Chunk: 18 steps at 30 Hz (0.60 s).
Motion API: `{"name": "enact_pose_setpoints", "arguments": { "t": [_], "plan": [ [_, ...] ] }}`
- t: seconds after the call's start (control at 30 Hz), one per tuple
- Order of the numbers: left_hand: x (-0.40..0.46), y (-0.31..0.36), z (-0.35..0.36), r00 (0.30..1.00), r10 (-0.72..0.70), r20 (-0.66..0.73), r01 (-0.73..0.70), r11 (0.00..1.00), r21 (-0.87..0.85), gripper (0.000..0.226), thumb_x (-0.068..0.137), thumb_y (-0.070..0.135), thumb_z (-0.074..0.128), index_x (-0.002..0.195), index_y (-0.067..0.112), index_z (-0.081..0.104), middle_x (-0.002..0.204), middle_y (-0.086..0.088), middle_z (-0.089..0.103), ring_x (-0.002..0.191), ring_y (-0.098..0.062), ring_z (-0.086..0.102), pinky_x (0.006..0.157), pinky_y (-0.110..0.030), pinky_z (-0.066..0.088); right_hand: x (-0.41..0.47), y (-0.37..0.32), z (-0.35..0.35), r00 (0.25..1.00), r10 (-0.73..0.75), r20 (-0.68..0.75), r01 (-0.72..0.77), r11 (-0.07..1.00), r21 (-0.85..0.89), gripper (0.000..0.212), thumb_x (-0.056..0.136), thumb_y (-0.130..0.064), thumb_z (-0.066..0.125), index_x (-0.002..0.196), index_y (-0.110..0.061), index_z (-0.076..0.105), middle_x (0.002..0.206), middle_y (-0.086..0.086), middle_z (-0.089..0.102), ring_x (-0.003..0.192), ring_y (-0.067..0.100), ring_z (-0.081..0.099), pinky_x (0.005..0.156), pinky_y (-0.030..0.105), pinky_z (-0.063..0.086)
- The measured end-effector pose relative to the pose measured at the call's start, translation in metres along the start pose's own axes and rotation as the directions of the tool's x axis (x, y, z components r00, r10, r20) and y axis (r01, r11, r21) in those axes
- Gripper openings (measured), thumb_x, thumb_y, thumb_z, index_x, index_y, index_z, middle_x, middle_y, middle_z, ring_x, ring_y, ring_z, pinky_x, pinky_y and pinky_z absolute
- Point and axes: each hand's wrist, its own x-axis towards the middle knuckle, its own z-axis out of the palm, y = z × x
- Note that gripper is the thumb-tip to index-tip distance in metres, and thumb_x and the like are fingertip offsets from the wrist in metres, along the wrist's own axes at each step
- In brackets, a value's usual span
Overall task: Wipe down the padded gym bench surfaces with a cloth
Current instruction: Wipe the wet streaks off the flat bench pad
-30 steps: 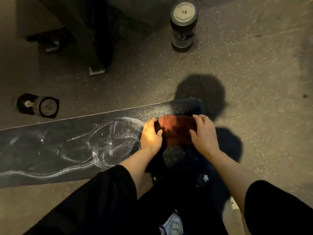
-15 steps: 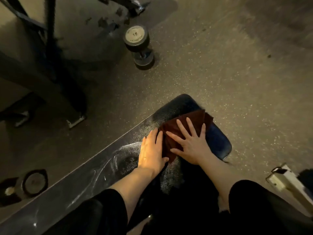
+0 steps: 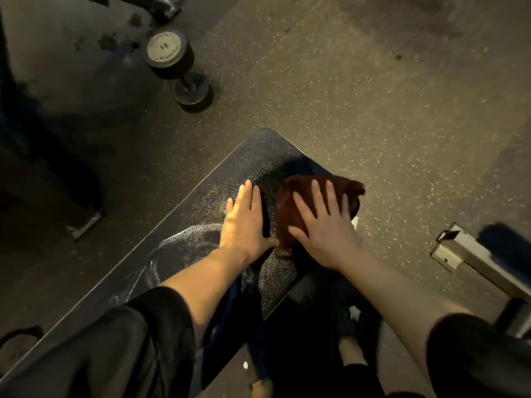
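A black padded bench [image 3: 258,159] runs from the lower left to its rounded end at the centre, with wet streaks on its surface near my left forearm. A dark red cloth [image 3: 290,196] lies bunched on the bench's right edge. My right hand [image 3: 324,225] presses flat on the cloth with fingers spread and straight. My left hand [image 3: 244,222] rests flat on the bare pad just left of the cloth, fingers together and straight.
A dumbbell [image 3: 175,64] lies on the speckled floor at the upper left. A dark machine frame with a metal foot [image 3: 84,222] stands at left. A metal bench leg [image 3: 459,251] juts in at right. My legs are below the bench end.
The view has swung so the bench end points further up. The cloth and my right hand have slid toward the bench's right edge. My left hand has flattened on the pad, apart from the cloth.
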Motion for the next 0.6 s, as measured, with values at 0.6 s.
{"name": "enact_pose_setpoints", "arguments": {
  "t": [0.6],
  "plan": [
    [0.019, -0.023, -0.010, 0.993, -0.060, 0.099, 0.067, 0.995, -0.070, 0.142, 0.053, 0.047, 0.088, 0.151, 0.008, -0.008, 0.158, -0.007, -0.018, 0.145, -0.020, -0.014, 0.119, -0.034, -0.005, 0.065, -0.020, -0.019, 0.997, -0.079, -0.005, 0.079, 0.996, -0.037, 0.081, 0.094, -0.060, 0.028, 0.152, -0.016, -0.007, 0.154, 0.024, -0.023, 0.139, 0.042, -0.027, 0.113, 0.057, -0.015]
  ]
}}
